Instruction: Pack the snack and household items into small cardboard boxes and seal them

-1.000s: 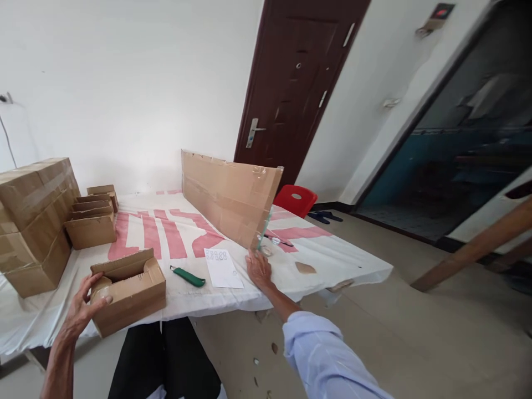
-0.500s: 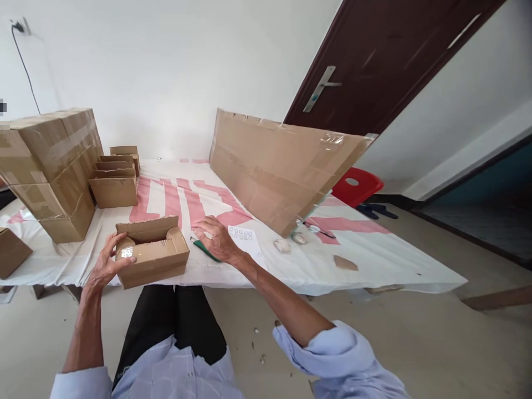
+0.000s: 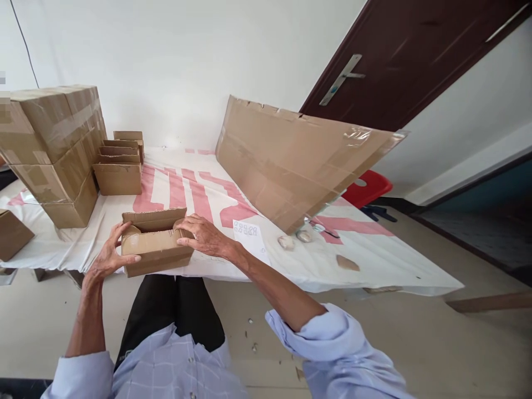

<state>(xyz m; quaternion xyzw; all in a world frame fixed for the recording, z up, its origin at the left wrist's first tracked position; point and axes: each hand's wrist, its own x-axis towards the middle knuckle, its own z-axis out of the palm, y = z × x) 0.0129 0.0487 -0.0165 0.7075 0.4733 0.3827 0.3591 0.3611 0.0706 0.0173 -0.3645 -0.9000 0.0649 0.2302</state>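
Observation:
A small brown cardboard box (image 3: 160, 260) with its top flaps partly raised sits at the front edge of the cloth-covered table. My left hand (image 3: 108, 254) grips its left end, thumb on the front and fingers over the top. At the opposite end, my right hand (image 3: 199, 235) grasps the right side, thumb against the inner flap and fingers at the corner. A white sheet with printed shapes (image 3: 251, 238) lies just right of my right hand. The green-handled tool seen earlier does not show now.
Taped cartons (image 3: 62, 149) are stacked at the left, beside several open small boxes (image 3: 118, 178). A large cardboard sheet (image 3: 299, 160) leans on the wall. Tape rolls (image 3: 304, 236) and a cardboard scrap (image 3: 347, 262) lie on the table (image 3: 307, 274). A red chair (image 3: 368, 189) stands behind.
My right hand has moved left from above the green-handled tool onto the box's right end. My left hand stays on the box. The view has shifted slightly.

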